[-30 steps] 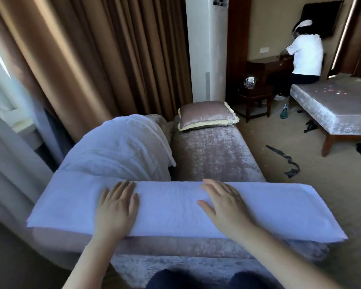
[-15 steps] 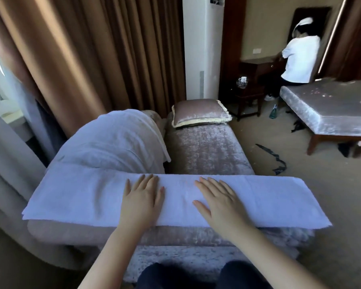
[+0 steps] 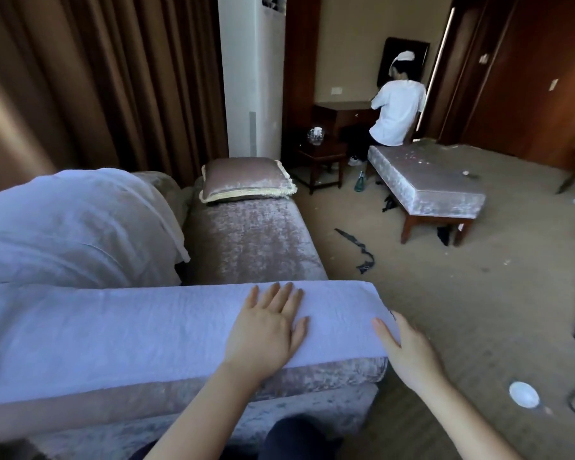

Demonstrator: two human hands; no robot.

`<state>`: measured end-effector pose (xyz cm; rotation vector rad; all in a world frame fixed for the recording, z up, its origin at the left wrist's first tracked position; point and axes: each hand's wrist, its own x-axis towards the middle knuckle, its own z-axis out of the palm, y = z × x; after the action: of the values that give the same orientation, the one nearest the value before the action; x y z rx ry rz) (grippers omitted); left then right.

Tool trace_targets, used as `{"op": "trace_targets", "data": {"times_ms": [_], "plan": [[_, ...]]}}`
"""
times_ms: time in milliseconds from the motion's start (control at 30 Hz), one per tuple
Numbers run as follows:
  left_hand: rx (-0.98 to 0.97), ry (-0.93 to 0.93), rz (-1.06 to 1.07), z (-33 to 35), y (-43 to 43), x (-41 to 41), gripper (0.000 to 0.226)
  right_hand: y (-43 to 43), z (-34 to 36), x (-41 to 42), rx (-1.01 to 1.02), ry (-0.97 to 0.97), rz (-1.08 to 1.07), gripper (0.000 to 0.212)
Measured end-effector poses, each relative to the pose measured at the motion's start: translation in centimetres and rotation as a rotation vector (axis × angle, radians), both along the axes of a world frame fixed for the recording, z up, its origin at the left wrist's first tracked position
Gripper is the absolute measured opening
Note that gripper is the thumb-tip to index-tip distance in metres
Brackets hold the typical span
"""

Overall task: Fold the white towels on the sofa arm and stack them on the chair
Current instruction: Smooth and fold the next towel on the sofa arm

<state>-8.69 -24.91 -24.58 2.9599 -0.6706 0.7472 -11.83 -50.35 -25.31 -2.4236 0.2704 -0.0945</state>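
Note:
A long white towel, folded into a strip, lies along the velvet sofa arm in front of me. My left hand lies flat on the towel near its right end, fingers straight. My right hand is at the towel's right end, thumb on the edge and the fingers out of sight past the end. A second white towel is draped over the sofa back at the left.
The sofa seat carries a velvet cushion at its far end. Brown curtains and a white standing unit rise behind. A bench, a seated person in white, a side table and floor litter lie to the right.
Both hands slid right along the towel: my left hand from the middle to near the right end, my right hand off the top to the towel's end. The view turned right.

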Motion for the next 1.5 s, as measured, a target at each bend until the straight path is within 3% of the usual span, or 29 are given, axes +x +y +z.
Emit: {"op": "trace_targets", "data": {"times_ms": [200,300,500,567,667,733,800,900,1033,1133,1167,1233,1367,1500], "plan": [[0.013,-0.066,0.001,-0.2,-0.2,0.0,0.054,0.1,0.2,-0.1,0.334,-0.138,-0.089,0.032],[0.015,-0.037,0.017,-0.3,-0.3,-0.2,0.055,0.0,0.6,-0.4,0.481,-0.176,-0.122,0.033],[-0.052,0.05,0.006,0.3,-0.2,-0.7,0.052,1.2,1.7,-1.6,0.673,-0.313,-0.177,0.016],[-0.225,0.119,-0.053,1.2,0.0,-0.8,0.041,2.1,3.1,-1.8,0.725,-0.398,-0.177,0.013],[-0.871,0.423,-0.094,5.0,-0.1,-1.5,0.013,4.4,5.8,-2.0,0.72,-0.515,-0.045,0.012],[-1.231,0.523,-0.082,8.0,0.0,-1.8,0.012,6.9,7.5,-2.1,0.596,-0.565,0.1,0.008],[-1.365,0.622,-0.097,10.9,0.5,-2.1,0.018,9.8,8.7,-2.2,0.462,-0.619,0.211,0.012],[-1.308,0.722,-0.119,13.9,1.9,-2.7,0.04,14.0,9.8,-2.1,0.24,-0.806,0.355,0.013],[-1.07,0.653,0.074,15.0,4.6,-2.2,0.035,17.1,9.1,-2.1,0.046,-0.908,0.432,0.016],[-1.046,0.572,0.137,15.4,5.5,-1.8,0.031,17.7,5.6,-2.8,-0.009,-0.924,0.25,0.05],[-1.086,0.557,0.144,15.6,5.5,-1.7,0.029,17.8,4.4,-3.1,0.005,-0.894,0.151,0.062],[-1.204,0.586,0.113,16.5,5.2,-1.5,0.023,18.0,2.6,-3.2,0.113,-0.808,-0.034,0.065],[-1.276,0.612,-0.013,18.1,3.8,-0.8,0.02,18.1,1.2,-3.0,0.408,-0.706,-0.191,0.039],[-1.248,0.618,-0.063,18.7,3.2,-0.3,0.026,19.0,2.0,-2.7,0.452,-0.715,-0.213,0.028]]}}
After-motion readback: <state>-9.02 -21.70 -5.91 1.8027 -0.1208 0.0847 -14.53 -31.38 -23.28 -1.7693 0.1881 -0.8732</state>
